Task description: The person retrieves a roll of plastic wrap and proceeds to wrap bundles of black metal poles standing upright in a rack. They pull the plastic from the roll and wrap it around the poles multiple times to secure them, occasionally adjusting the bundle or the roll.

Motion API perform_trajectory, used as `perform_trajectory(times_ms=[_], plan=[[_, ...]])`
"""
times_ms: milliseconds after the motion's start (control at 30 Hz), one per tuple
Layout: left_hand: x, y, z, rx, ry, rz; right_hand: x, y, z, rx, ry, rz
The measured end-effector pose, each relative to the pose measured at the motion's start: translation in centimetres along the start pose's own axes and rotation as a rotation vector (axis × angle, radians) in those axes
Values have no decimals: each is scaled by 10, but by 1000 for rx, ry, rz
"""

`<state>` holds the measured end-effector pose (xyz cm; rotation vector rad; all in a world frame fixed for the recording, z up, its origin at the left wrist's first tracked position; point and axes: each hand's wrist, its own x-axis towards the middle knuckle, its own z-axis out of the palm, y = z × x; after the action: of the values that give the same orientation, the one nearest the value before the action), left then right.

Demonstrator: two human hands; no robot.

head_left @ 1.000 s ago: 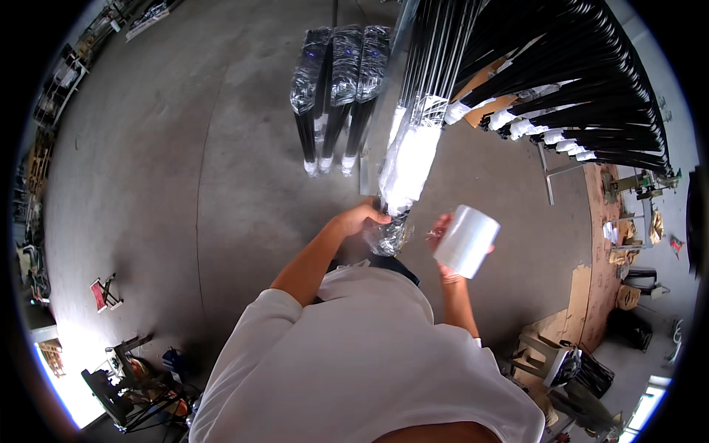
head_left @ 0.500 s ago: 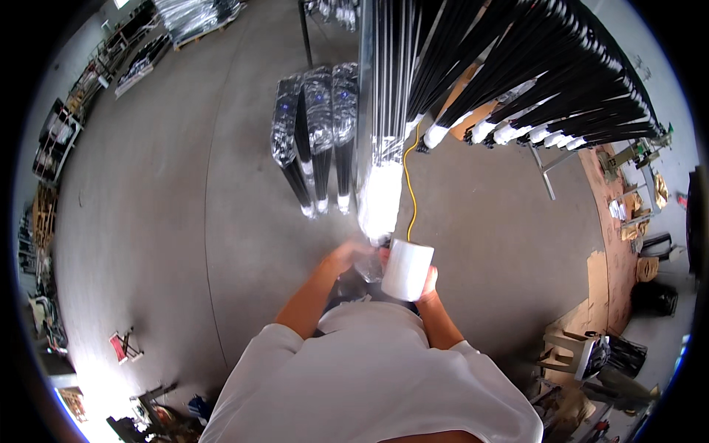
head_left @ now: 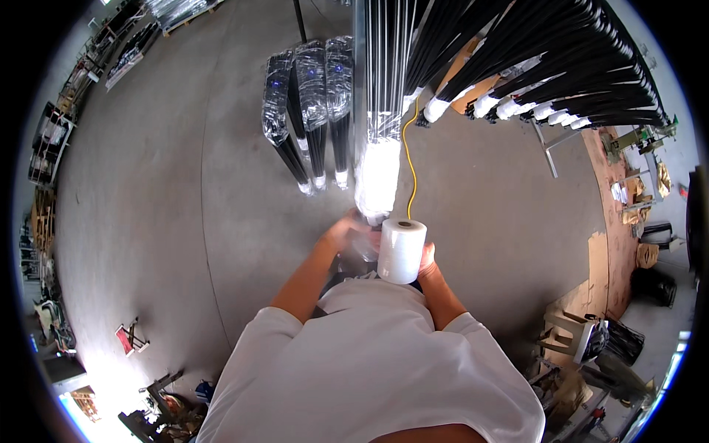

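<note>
A thick white roll of plastic wrap (head_left: 402, 255) is upright but slightly tilted in front of my body, its dark core hole facing up. My right hand (head_left: 427, 260) is closed around its right side, with most of the fingers hidden behind it. Just left of the roll, my left hand (head_left: 346, 230) is smeared by motion beside the near end of a long bundle of rods (head_left: 389, 74). White wrap (head_left: 378, 177) covers that end of the bundle. Some clear film (head_left: 360, 247) shows blurred between my left hand and the roll.
Left of the bundle stand film-wrapped packs of black rods (head_left: 314, 88). Many black rod bundles (head_left: 517, 81) with white-wrapped ends lean at the far right. A yellow cord (head_left: 411, 162) runs along the floor. At the lower right is a chair (head_left: 565, 336); a small red stool (head_left: 127, 338) sits lower left.
The roll has tipped more upright, so its core hole now shows. My left hand has shifted slightly beside the bundle's end. The whole view has moved a little.
</note>
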<state>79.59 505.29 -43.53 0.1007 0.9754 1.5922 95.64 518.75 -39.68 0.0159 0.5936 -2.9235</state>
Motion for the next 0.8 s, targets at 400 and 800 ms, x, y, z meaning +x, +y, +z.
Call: perform_trajectory(times_ms=[400,800], plan=[[-3,11,4,103,-14,63,-40,1,15,-12,122,-112],[-6,6,2,68,-55,74,-20,9,22,-45,158,-107]])
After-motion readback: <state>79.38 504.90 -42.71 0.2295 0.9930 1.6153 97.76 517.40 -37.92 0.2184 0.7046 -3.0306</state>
